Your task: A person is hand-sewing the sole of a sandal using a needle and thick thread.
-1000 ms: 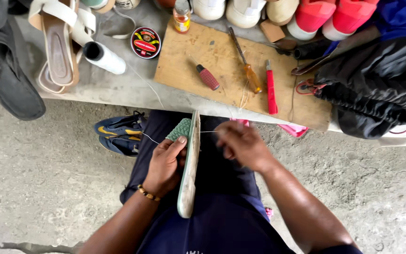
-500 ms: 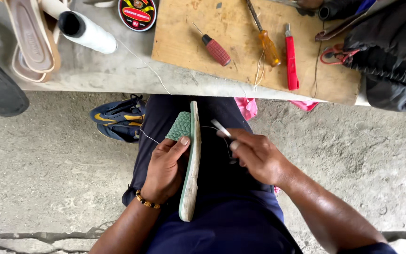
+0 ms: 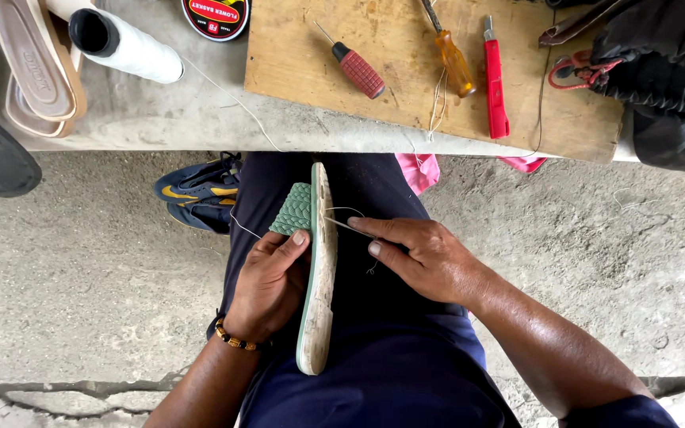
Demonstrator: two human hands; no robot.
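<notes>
Left hand [image 3: 267, 281] grip clenched on green sandal [image 3: 315, 261] (on edge, in lap), right hand [image 3: 426, 257] pinching a thin needle [image 3: 344, 225] — thread trailing, tools on bench [image 3: 200, 119] above

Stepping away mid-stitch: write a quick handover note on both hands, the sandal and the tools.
Left hand grips the green sandal, held on edge on the lap.
Right hand pinches a thin needle at the sandal's side; thread leads up to the white spool.
Red-handled awl, orange screwdriver and red knife lie on the wooden board.
Stitching is in hand; how much is finished cannot be seen.
</notes>
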